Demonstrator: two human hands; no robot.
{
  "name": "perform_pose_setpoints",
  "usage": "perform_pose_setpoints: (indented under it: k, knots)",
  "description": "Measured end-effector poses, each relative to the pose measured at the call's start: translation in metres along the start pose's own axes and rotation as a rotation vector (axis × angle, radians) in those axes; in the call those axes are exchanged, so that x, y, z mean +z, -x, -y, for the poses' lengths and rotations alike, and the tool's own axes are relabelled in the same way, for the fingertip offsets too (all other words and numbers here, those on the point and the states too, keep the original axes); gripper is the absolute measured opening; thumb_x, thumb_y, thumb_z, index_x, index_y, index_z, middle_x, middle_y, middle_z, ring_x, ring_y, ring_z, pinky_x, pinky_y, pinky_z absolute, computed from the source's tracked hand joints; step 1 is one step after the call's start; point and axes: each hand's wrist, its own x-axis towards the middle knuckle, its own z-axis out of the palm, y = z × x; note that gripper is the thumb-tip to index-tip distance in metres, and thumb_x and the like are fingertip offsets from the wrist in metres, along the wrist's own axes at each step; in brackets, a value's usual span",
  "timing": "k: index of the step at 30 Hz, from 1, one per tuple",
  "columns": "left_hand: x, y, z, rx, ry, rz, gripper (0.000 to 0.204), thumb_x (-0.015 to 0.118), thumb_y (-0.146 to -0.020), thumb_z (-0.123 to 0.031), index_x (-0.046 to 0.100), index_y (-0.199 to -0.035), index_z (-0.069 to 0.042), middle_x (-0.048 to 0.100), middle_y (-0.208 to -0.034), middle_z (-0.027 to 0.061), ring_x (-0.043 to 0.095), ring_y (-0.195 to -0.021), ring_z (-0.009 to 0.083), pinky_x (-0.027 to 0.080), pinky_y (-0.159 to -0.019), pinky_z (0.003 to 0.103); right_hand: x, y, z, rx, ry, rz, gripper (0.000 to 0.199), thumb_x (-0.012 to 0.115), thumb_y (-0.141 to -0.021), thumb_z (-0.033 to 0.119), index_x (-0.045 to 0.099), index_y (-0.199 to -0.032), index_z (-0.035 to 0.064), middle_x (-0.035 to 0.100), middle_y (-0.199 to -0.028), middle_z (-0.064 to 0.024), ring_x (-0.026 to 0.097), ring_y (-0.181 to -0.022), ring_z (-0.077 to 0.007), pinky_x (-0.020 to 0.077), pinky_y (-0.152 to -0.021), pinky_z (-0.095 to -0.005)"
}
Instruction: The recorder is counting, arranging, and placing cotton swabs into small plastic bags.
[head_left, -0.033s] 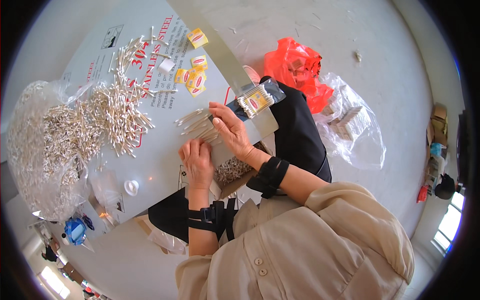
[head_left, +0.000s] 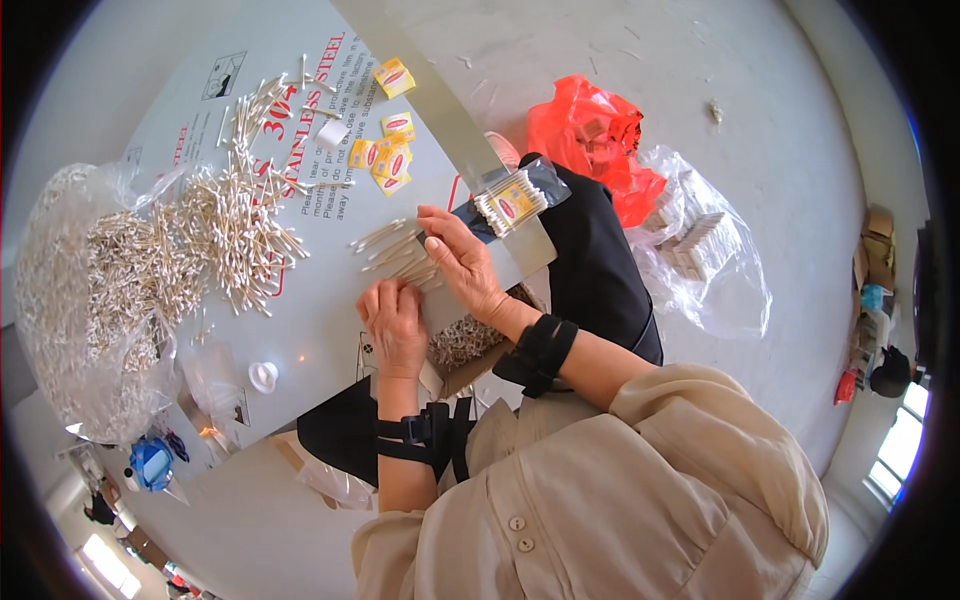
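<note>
Several cotton swabs (head_left: 385,250) lie loosely side by side on the metal-topped table, close to its near edge. Over their right ends rests my right hand (head_left: 465,265), its fingers stretched out and thumb apart. My left hand (head_left: 395,325) is at the table edge just below the swabs, fingers curled and bunched together; what they pinch, if anything, is hidden. To the right of my right hand, a flat pack of swabs (head_left: 510,203) with a yellow card lies on a dark plastic bag (head_left: 550,182). Below my hands, an open cardboard box (head_left: 470,370) holds more swabs.
A big heap of swabs (head_left: 235,220) spills from a clear plastic bag (head_left: 60,300) at left. Yellow cards (head_left: 392,158) and a white cap (head_left: 263,376) lie on the table. A red bag (head_left: 590,130) and a clear bag of white packs (head_left: 700,245) sit at right.
</note>
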Motion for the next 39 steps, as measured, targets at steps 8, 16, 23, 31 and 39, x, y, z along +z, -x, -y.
perform_pose_setpoints:
  k: [8,16,23,31,39]
  knots:
    - [0.000,-0.030,0.001,-0.100,-0.012,-0.049,0.055,0.063,-0.088,-0.031,0.047,-0.133,-0.004,0.042,-0.140,0.0172,0.038,-0.133,0.0352,0.028,-0.111,0.050,0.002,0.000,-0.003,-0.057,0.050,-0.007,0.033,0.050,-0.102,0.018,0.055,-0.127,-0.0028,0.047,-0.141,-0.0121,0.046,-0.126,-0.0191,0.0376,-0.105,-0.0307]
    - [0.029,-0.015,0.008,-0.141,-0.077,0.084,0.066,0.059,-0.092,-0.036,0.036,-0.144,-0.002,0.035,-0.148,0.0190,0.032,-0.139,0.0357,0.021,-0.116,0.053,0.014,-0.003,-0.003,-0.113,0.116,0.001,0.033,0.047,-0.103,0.016,0.053,-0.129,-0.0036,0.044,-0.144,-0.0171,0.044,-0.133,-0.0264,0.0369,-0.108,-0.0346]
    - [0.029,-0.011,0.011,-0.349,0.211,-0.205,0.057,0.047,-0.101,-0.034,0.034,-0.144,0.002,0.035,-0.146,0.0229,0.033,-0.137,0.0395,0.028,-0.113,0.050,0.016,-0.005,-0.003,-0.110,0.125,0.017,0.034,0.048,-0.102,0.015,0.052,-0.130,-0.0031,0.044,-0.144,-0.0173,0.044,-0.133,-0.0277,0.0373,-0.108,-0.0347]
    - [0.036,-0.023,0.006,-0.458,0.367,-0.300,0.056,0.042,-0.103,-0.035,0.033,-0.144,0.001,0.035,-0.147,0.0227,0.035,-0.137,0.0388,0.030,-0.112,0.048,0.024,-0.012,-0.006,-0.139,0.196,0.054,0.036,0.049,-0.102,0.019,0.052,-0.130,-0.0033,0.044,-0.144,-0.0183,0.047,-0.131,-0.0309,0.0412,-0.105,-0.0352]
    - [0.039,-0.029,-0.002,-0.388,0.438,-0.371,0.049,0.047,-0.102,-0.031,0.041,-0.139,0.001,0.041,-0.143,0.0219,0.041,-0.133,0.0389,0.034,-0.109,0.049,0.019,-0.008,-0.002,-0.130,0.176,-0.018,0.031,0.052,-0.100,0.013,0.055,-0.126,-0.0039,0.049,-0.139,-0.0174,0.053,-0.124,-0.0276,0.0447,-0.099,-0.0333]
